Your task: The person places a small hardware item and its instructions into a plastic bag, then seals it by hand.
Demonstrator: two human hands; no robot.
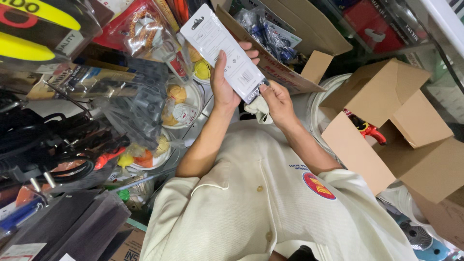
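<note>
Cream shirt (270,203) below; hands grip white package (222,48) amid cardboard boxes (386,121).

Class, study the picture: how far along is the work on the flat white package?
Done: the cardboard box stands open, a red-handled tool still inside. In hand: the left hand grips the white package, while the right hand holds a pale cloth at its lower end. Left: likely more of the package; how much is cleaned cannot be told.
</note>
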